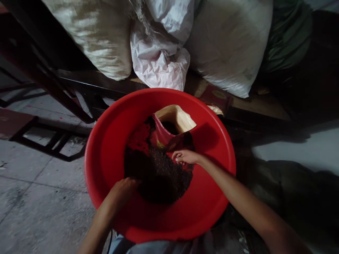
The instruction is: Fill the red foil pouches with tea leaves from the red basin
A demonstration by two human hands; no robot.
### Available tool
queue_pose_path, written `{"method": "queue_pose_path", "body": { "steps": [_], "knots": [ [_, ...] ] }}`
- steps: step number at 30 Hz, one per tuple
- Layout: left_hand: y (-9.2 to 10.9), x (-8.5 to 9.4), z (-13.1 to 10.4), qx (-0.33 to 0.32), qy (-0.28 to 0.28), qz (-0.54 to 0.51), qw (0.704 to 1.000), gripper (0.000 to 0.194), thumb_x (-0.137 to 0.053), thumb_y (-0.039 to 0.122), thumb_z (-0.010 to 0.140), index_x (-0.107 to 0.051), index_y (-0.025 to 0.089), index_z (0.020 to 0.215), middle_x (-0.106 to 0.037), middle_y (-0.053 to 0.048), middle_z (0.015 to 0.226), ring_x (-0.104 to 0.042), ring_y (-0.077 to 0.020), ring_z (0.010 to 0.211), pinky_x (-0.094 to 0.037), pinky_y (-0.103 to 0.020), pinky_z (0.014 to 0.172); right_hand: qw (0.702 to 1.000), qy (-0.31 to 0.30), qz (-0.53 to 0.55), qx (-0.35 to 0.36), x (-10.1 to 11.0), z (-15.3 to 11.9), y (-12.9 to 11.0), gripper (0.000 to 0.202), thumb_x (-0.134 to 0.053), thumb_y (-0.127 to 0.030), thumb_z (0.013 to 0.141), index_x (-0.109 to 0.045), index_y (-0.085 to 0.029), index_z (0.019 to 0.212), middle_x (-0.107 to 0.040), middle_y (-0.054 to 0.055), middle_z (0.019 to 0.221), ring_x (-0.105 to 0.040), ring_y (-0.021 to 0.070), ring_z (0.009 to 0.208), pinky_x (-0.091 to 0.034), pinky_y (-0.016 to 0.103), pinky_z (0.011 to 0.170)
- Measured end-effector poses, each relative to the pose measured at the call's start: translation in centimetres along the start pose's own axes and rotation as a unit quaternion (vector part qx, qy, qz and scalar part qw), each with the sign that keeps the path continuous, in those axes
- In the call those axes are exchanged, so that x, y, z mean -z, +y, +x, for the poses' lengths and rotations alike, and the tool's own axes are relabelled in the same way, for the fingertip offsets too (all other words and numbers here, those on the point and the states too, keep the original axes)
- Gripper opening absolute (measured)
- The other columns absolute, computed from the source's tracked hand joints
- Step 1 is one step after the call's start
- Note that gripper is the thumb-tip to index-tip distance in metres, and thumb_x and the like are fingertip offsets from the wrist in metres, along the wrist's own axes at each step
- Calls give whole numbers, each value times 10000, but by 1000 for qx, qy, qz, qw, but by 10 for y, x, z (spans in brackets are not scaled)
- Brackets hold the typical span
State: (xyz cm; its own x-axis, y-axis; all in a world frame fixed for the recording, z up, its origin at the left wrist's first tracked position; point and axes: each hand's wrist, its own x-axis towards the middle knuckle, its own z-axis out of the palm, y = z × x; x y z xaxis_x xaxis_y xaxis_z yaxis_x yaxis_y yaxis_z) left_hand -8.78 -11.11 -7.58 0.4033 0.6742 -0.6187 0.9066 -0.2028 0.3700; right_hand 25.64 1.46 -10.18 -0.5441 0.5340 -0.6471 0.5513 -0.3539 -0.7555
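A wide red plastic basin holds a heap of dark, crumbly loose material. Toward its far side an open-topped bag, dark red outside and cream inside, stands upright with some dark content showing. Just in front of the bag, over the right part of the heap, my right hand has its fingers curled in; whatever may be in them is hidden. My left hand is at the left edge of the heap, palm down, with its fingertips lost in deep shadow.
Behind the basin, a large pale sack, a crumpled white sack and another big pale sack rest on a low dark ledge. A flat dark red packet lies there too. Dark furniture legs stand at the left.
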Motion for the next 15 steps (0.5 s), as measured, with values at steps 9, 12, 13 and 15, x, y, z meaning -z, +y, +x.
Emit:
{"method": "queue_pose_path", "body": {
  "steps": [9, 12, 13, 15],
  "knots": [
    [6, 0, 2, 31, 14, 9, 999, 461, -373, 173, 1046, -672, 259, 1386, -715, -122, 1317, -717, -274, 1175, -570, -378, 997, 984, -53, 171, 23, 1, -3, 1, 296, -709, -264, 866, -679, -149, 1137, -711, 47, 895, -692, 124, 727, -601, 271, 719],
    [14, 8, -1, 52, 4, 11, 999, 446, -395, 232, 1059, -629, 257, 1439, -711, -124, 1316, -724, -275, 1155, -574, -371, 977, 974, -80, 207, 35, 4, -1, 4, 303, -680, -249, 880, -684, -128, 1158, -738, 88, 975, -726, 146, 822, -608, 296, 801],
    [16, 11, -1, 57, -2, 15, 998, 449, -395, 238, 1062, -618, 253, 1451, -709, -124, 1320, -721, -275, 1160, -572, -369, 978, 973, -89, 211, 39, 5, 0, 5, 310, -691, -250, 870, -686, -124, 1153, -742, 91, 979, -731, 151, 832, -609, 299, 808],
    [19, 15, -1, 65, -10, 20, 998, 453, -392, 236, 1063, -607, 253, 1462, -702, -123, 1340, -711, -276, 1184, -567, -372, 988, 972, -95, 211, 49, 6, 1, 7, 336, -740, -259, 830, -691, -123, 1133, -744, 83, 966, -733, 150, 813, -611, 297, 793]
  ]
}}
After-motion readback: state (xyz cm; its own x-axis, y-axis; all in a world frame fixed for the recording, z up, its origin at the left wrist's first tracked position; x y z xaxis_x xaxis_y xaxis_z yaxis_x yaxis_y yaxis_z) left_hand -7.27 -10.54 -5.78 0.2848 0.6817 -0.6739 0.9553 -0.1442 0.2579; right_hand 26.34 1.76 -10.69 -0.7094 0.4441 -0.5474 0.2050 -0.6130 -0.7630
